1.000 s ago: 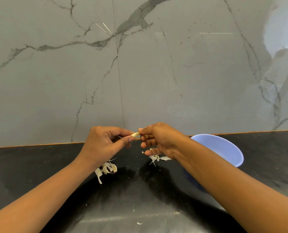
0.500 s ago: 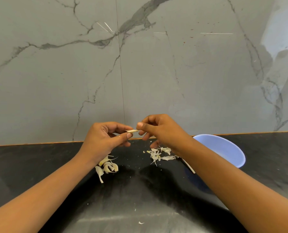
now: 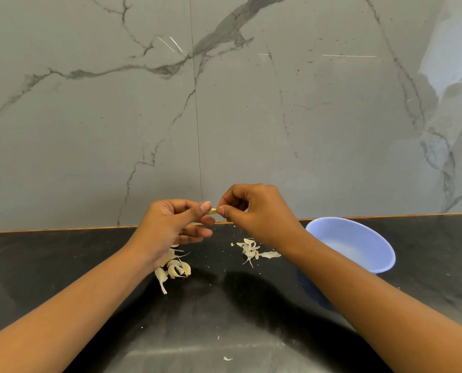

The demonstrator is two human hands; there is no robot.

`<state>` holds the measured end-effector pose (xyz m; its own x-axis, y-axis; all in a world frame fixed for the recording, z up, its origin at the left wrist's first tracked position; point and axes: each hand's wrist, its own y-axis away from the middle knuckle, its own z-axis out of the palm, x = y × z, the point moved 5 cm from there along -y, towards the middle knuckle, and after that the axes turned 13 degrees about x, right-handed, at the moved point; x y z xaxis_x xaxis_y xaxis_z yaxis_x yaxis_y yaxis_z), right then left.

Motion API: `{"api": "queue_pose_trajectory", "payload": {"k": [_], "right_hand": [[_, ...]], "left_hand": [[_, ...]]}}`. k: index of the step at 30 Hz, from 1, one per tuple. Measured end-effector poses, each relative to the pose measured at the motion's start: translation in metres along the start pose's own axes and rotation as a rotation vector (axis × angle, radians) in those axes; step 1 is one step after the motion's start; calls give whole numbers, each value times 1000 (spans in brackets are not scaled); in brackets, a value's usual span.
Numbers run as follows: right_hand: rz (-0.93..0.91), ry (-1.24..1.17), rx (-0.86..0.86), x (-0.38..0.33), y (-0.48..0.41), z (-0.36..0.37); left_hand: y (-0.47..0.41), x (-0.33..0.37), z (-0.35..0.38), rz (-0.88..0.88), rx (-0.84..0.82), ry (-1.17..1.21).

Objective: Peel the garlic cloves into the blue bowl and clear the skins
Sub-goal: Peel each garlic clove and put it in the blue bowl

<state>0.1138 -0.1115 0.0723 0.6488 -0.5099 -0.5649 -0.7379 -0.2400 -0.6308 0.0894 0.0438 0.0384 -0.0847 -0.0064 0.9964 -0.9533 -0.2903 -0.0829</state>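
Behind: grey veined marble wall. Below: dark glossy surface, both forearms reaching across it.

Blue bowl on right part of surface, near rear edge, partly hidden by right forearm.

Left hand and right hand raised over rear edge, fingers curled, fingertips almost meeting.

Left skin pile under left wrist. Right skin pile under right hand, just left of bowl.

Garlic clove held in air between hands, pinched at either end by thumb and forefinger of each.

Lone skin scrap near front edge.
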Motion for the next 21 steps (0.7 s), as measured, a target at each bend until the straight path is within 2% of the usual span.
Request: {"api": "queue_pose_trajectory", "payload": {"k": [3,8,16,18,21], "right_hand": [[15,1,11,1,1,2],[84,-55,-38,5,0,3],[-91,149,-91,-2,2,7],[-124,216,-60,-2,2,6],[-118,280,73,0,-4,-6]], "left_hand": [[-1,-2,0,-54,-10,25],[-2,-1,0,17,-14,-30],[-2,3,2,98,-102,-181],[-1,2,4,90,-134,-189],[0,1,5,77,-152,-190]]}}
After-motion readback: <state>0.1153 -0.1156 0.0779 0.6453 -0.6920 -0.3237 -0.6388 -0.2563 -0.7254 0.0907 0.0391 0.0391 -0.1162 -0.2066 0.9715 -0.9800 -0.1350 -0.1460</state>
